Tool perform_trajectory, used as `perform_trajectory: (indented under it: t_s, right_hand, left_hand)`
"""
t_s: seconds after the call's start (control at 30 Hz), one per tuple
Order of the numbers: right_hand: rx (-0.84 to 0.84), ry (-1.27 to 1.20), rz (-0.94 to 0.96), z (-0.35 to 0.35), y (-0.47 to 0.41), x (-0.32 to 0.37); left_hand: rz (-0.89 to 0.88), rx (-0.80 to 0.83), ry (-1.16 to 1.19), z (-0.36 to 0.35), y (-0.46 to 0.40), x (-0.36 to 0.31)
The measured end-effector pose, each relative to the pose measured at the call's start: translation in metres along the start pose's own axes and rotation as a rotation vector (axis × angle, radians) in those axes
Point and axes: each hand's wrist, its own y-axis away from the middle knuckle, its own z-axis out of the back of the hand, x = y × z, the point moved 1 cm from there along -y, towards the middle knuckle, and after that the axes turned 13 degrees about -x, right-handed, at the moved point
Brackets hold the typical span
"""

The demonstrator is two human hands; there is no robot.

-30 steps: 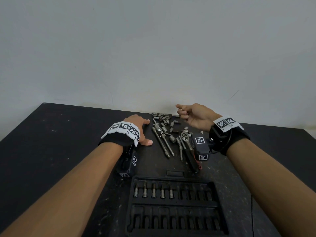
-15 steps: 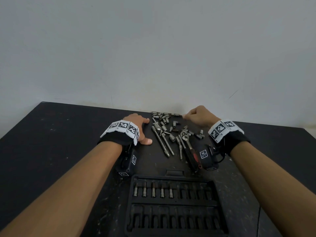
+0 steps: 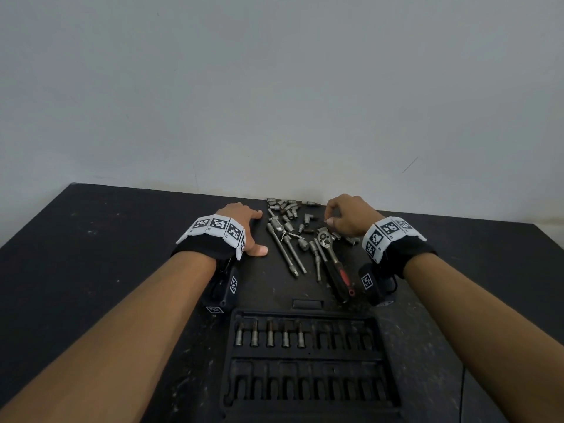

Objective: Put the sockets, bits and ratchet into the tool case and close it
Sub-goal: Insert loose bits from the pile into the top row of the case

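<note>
Right hand (image 3: pixel 351 216): grip of curled fingers and thumb bunched together over the loose pieces beside the ratchet head; whether a piece is pinched cannot be told. Left hand (image 3: pixel 244 230): fingers spread flat, pressed on the desk (image 3: pixel 91 254), holding nothing.

Ratchet (image 3: pixel 332 264): steel head with round drive, black handle with red insert; lies flat, long axis running from the head near the right hand back toward the case.

Extension bars (image 3: pixel 287 254): two slim steel rods, side by side, same slant.

Sockets and bits (image 3: pixel 287 209): small, grey, scattered at the far desk edge.

Tool case (image 3: pixel 308 361): black, open, nearest the person; five bits (image 3: pixel 270 334) stand upright in the left slots of its upper row.
</note>
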Motion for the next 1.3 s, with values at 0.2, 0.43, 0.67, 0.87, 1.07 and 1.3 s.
perform_trajectory:
  t_s: [0.2,0.43,0.67,0.87,1.07,1.3]
  right_hand:
    - [0.259,-1.317,-0.482,0.020,0.034,0.004]
    - [0.385,-1.771,-0.533,0.034,0.095,0.018]
    - [0.463,-1.653,-0.581,0.032,0.146,0.030]
    - [0.446,-1.262,-0.443,0.032,0.187,0.036]
    - [0.464,-0.892,-0.356,0.025,0.214,0.043]
    - [0.332,-0.728,-0.338,0.024,0.214,0.047]
  left_hand:
    - [0.029,-0.041,-0.018,0.002,0.017,-0.010]
    - [0.075,0.052,0.067,0.000,0.045,0.003]
    - [0.112,0.087,0.087,-0.007,0.087,0.001]
    - [0.120,0.143,0.207,-0.014,0.116,0.000]
    - [0.028,0.232,0.257,-0.021,0.140,0.000]
    - [0.007,0.235,0.127,-0.037,0.139,-0.004]
